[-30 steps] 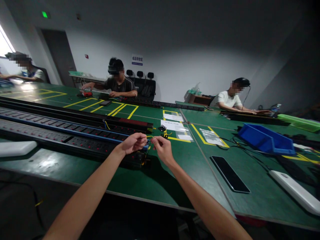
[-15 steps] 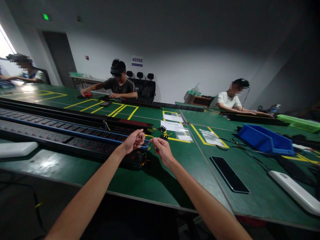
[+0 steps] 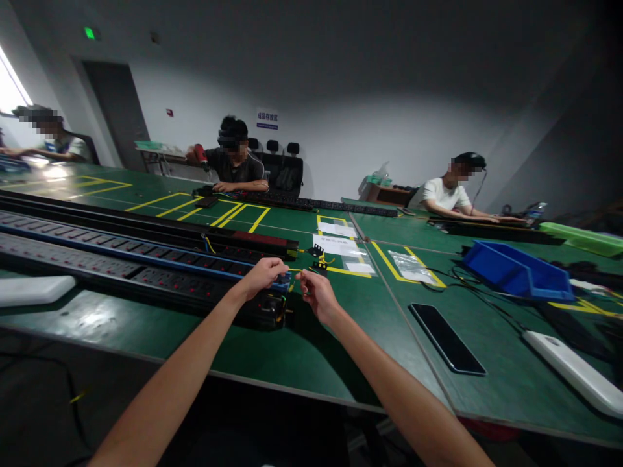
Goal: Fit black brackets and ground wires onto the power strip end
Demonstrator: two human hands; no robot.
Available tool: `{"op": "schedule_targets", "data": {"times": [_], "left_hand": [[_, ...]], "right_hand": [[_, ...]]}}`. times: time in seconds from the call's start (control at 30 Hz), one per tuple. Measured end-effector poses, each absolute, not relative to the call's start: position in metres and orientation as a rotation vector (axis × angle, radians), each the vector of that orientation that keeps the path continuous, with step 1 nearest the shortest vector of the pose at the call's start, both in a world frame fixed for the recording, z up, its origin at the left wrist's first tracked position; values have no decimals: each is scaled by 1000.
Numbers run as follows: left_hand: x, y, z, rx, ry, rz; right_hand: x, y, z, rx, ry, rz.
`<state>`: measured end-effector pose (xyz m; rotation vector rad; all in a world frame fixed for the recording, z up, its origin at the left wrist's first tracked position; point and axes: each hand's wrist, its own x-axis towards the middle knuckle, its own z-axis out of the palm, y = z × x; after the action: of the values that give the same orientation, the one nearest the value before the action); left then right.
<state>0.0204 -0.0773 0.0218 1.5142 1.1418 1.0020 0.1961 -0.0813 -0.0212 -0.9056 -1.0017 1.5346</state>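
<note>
Yellow wire (image 3: 294,270) spans left hand (image 3: 263,276) to right hand (image 3: 317,294), above counter (image 3: 341,353). Left fingers clamped on wire; right's grip unclear. Judged light, springy; best pinched near tip.

We observe a thin yellow wire (image 3: 294,270), slightly bent and roughly level, at the right end of a long blue-edged strip (image 3: 165,252); its tips are probably covered. We record the strip lying lengthwise on the green surface (image 3: 360,331), its dark face carrying a row of rectangular sections with red marks.
</note>
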Motion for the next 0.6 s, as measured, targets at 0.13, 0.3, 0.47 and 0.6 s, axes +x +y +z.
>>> {"op": "schedule_targets", "data": {"times": [0.13, 0.3, 0.47, 0.6], "left_hand": [[21, -82, 26, 1568, 1120, 929], [21, -86, 27, 1654, 1098, 849], [20, -85, 25, 1636, 1051, 815], [17, -80, 26, 1420, 998, 930]], "right_hand": [[196, -81, -22, -916, -981, 1554], [196, -82, -22, -937, -931, 1563], [195, -83, -22, -938, -914, 1589], [196, -83, -21, -981, -888, 1583]]}}
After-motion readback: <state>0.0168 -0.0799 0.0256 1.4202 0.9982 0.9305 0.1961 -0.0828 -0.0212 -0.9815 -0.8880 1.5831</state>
